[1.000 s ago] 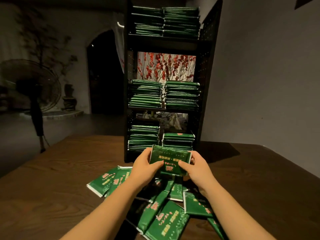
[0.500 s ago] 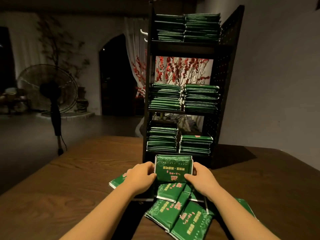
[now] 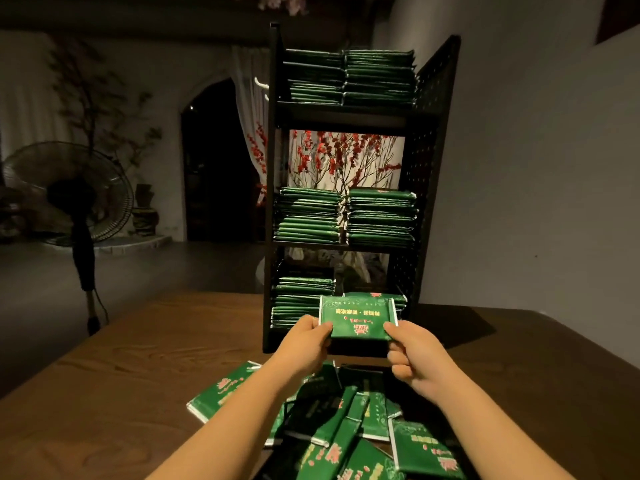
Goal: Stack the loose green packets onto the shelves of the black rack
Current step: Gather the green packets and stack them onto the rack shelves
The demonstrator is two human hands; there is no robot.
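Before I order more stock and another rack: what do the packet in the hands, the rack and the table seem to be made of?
Held packet: apparently glossy printed foil or plastic film, with silvery crimped side edges and a sheen.
Black rack: probably matte painted metal; its side panel is perforated with rows of holes.
Table: brown wood or wood veneer with visible grain and a low sheen; which one I cannot tell.

Pretty dim room overall. Plain grey wall (image 3: 536, 168) on the right, dark wooden table (image 3: 104, 393) up front. Off to the left there's a standing fan (image 3: 74, 195) on the dark floor (image 3: 156, 268), an arched doorway (image 3: 218, 161) that's pitch black, a white curtain (image 3: 247, 98), and red blossom branches (image 3: 332, 161) behind.
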